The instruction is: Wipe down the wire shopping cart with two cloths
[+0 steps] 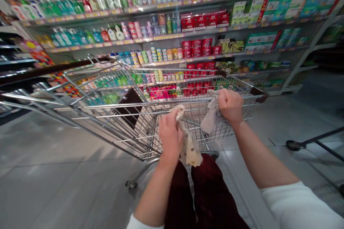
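Note:
My left hand [170, 134] is closed around a cream cloth with dark spots [192, 152], whose loose end hangs down in front of my legs. At the near top rail of the shopping cart [129, 105], my right hand [231, 105] is closed on a pale greyish cloth [210, 120]. That cloth drapes over the rail and down the wire side. The cart stands sideways before me, its handle bar [53, 69] to the left. Through the wires its basket shows no goods.
Behind the cart runs a store shelf [166, 37] with bottles, red jars and boxes. A brown panel [130, 107] sits in the cart's left part. At right a dark metal frame on a wheel [294, 145] stands on the tiled floor [67, 186].

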### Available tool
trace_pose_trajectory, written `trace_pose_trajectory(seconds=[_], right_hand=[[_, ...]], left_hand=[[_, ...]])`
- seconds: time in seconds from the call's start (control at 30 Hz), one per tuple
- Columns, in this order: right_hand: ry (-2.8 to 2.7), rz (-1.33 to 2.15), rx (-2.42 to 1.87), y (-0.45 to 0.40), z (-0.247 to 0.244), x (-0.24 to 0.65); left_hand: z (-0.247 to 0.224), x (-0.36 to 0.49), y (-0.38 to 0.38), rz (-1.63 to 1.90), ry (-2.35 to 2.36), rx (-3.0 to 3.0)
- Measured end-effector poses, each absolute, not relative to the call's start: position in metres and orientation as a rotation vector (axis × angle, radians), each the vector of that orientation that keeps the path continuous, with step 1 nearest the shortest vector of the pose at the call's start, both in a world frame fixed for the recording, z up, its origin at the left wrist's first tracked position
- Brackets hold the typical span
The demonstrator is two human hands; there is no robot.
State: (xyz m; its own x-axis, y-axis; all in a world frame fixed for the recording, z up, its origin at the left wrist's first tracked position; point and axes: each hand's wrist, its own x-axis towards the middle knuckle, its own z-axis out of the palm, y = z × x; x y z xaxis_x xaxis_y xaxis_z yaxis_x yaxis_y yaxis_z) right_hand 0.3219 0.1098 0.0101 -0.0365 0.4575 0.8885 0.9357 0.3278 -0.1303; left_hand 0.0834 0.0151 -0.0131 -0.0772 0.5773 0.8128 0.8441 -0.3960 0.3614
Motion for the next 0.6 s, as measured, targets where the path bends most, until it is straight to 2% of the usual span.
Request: trace_pose_trajectory(seconds=[0.13,0.23,0.37,0.6], right_hand=[[-1.629,-0.648,-1.283,0.106,0.010,0.319],[-1.614,-0.663,-1.270,0.101,0.010,0.314],[-1.598,-0.706,-1.249,0.097,0.007,0.307],[-1.557,-0.605,-1.154,0.090,-0.004,0.305]], left_hand=[[0.086,0.052,0.014,-1.482,-1.553,-1.495],[0.123,0.039,0.040,-1.293,-1.719,-1.480],[0.114,0.044,0.071,-0.830,-1.953,-1.855],[0.107,0.043,0.069,-0.313,-1.929,-2.206]])
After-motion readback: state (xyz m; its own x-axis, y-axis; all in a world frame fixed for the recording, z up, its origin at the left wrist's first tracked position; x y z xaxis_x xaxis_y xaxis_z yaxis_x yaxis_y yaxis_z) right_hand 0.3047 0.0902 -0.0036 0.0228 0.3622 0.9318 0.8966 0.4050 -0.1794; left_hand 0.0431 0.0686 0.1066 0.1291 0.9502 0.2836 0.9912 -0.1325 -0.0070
